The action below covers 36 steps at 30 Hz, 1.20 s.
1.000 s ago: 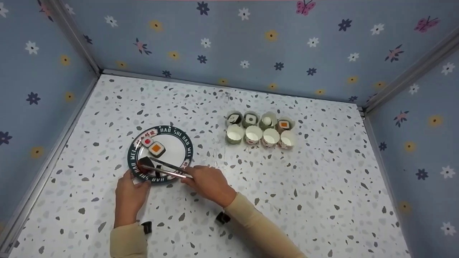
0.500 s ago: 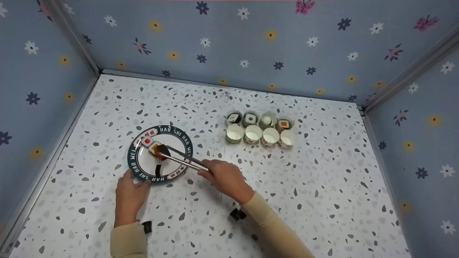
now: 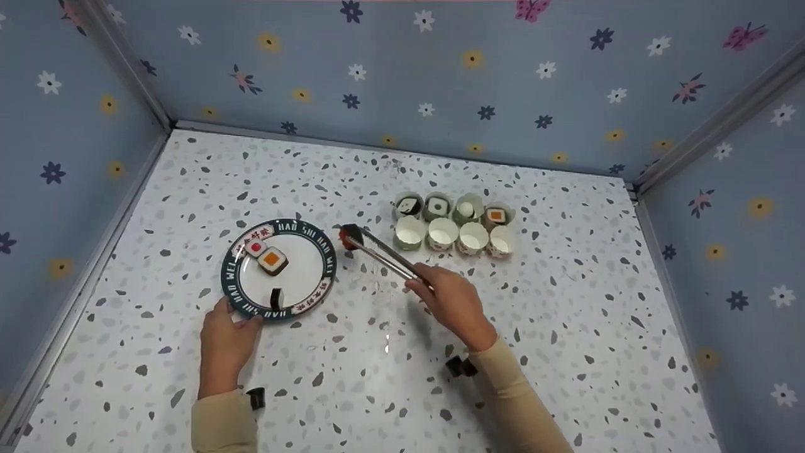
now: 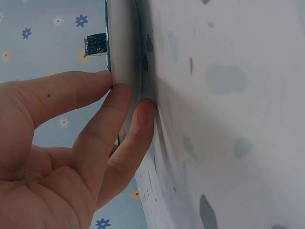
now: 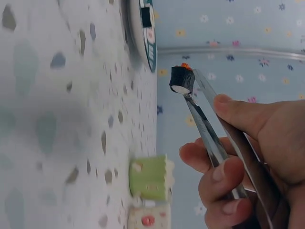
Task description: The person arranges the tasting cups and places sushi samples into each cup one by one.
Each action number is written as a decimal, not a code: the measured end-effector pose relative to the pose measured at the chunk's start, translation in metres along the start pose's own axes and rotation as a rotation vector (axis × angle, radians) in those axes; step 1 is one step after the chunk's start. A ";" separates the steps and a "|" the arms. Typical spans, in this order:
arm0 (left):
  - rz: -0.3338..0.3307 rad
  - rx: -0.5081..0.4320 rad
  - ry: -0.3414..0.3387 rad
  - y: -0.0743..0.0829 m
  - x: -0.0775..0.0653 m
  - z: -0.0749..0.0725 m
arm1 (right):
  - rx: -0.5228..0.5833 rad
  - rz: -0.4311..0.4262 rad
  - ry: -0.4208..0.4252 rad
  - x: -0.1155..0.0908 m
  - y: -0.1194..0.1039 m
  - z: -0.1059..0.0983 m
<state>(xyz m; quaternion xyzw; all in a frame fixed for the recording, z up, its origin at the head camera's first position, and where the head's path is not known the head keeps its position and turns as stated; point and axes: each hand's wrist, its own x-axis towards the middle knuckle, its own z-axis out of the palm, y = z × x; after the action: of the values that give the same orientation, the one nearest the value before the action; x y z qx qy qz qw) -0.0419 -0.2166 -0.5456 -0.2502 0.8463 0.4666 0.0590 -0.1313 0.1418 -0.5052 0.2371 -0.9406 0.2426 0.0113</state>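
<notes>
My right hand (image 3: 458, 306) grips metal tongs (image 5: 217, 138). Between the tong tips is a sushi roll (image 5: 182, 80) wrapped in black with orange topping, held above the table between plate and cups. My left hand (image 3: 227, 340) pinches the near left rim of a round plate (image 3: 331, 251) with a green lettered border; in the left wrist view the thumb is at the rim and fingers lie against the underside. On the plate sit a sushi piece with an orange centre (image 3: 272, 259), a smaller one with a red centre (image 3: 255, 246) and a black-sided piece (image 3: 277, 299).
Two rows of paper cups stand at the back right. The back row holds sushi pieces, such as one with an orange square (image 3: 496, 215); the front cups, such as the leftmost (image 3: 410, 234), show bare insides. Patterned walls (image 3: 415, 75) enclose the speckled table (image 3: 352, 402).
The right hand has carried the orange-topped sushi roll in the tongs up off the plate and rightward toward the cups. The left hand has stayed at the plate rim.
</notes>
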 end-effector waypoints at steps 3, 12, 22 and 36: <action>-0.008 0.002 -0.008 0.000 0.000 -0.001 | -0.006 0.036 0.038 -0.006 0.012 -0.010; 0.016 0.001 0.008 -0.002 0.000 -0.002 | -0.073 0.116 0.122 -0.023 0.042 -0.026; 0.001 0.001 -0.001 -0.002 0.001 -0.004 | -0.168 0.178 0.121 -0.028 0.050 -0.024; 0.002 -0.006 -0.002 -0.001 0.001 -0.001 | -0.258 0.183 0.116 -0.026 0.049 -0.017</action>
<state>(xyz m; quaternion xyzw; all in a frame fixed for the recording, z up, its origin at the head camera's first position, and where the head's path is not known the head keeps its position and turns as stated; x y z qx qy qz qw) -0.0422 -0.2181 -0.5458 -0.2490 0.8451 0.4694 0.0587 -0.1318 0.1987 -0.5159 0.1329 -0.9794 0.1332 0.0738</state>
